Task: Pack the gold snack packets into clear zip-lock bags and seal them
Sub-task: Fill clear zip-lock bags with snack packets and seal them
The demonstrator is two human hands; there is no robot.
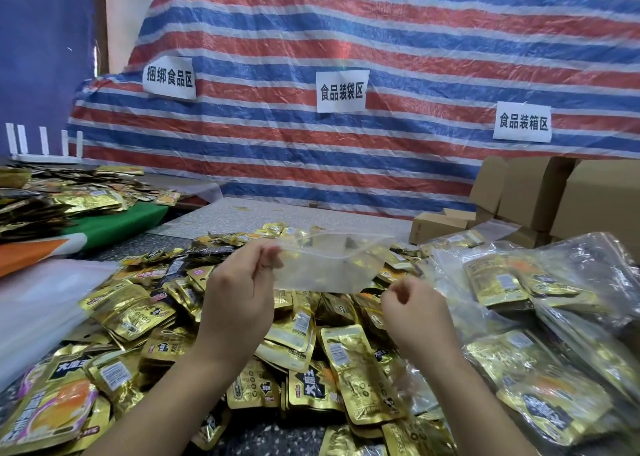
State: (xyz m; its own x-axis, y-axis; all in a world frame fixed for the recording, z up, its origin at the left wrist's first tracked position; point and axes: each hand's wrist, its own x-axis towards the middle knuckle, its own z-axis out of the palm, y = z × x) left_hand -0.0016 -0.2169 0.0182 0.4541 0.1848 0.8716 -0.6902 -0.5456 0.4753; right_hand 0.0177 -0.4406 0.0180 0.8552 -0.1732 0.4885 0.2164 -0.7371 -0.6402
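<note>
Pinching one empty zip-lock bag (pixel 329 265) at its left corner: left hand (pixel 239 293). Right hand (pixel 412 313) just below bag's right side, fingers curled, empty. Gold packets (pixel 301 344): one big heap under both hands, uncountable. Filled bags (pixel 540 317) stacked right of right hand. Three signs (pixel 341 91) on tarp (pixel 398 33) beyond; cartons (pixel 540 192) far right.

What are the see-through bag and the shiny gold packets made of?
The see-through bag, pinched by the left hand, looks like thin soft plastic: the packets show through it and it sags. The gold packets look like metallic foil film, glossy and crinkled, with bright glints.
</note>
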